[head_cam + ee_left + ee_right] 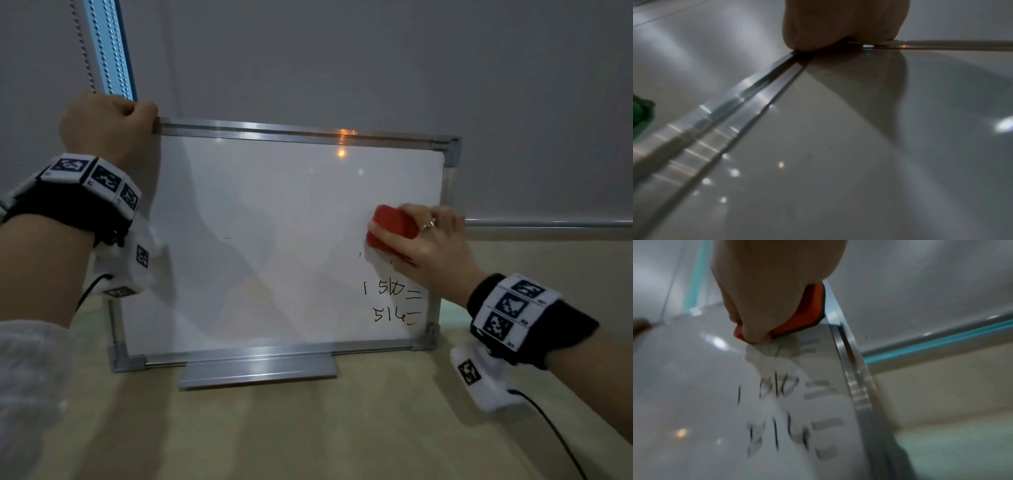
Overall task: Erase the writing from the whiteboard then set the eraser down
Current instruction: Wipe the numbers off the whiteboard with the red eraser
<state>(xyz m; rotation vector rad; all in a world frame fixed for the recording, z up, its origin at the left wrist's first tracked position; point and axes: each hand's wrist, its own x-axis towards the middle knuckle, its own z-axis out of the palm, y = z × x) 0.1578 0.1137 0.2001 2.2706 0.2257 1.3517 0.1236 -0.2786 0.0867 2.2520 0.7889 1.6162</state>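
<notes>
Whiteboard (pixel 274 240): white, silver-framed, standing upright on a beige table (pixel 342 428), a tray along its bottom edge; mostly clean.
Writing (pixel 394 301): two rows of black marks at the lower right, below the eraser; a faint dash left of centre.
Eraser (pixel 390 226): red, rounded block pressed flat to the board near its right edge, dark pad visible in the right wrist view.
Right hand (pixel 424 243): curled over the eraser, holding it.
Left hand (pixel 109 126): clenched on the board's top left corner.
</notes>
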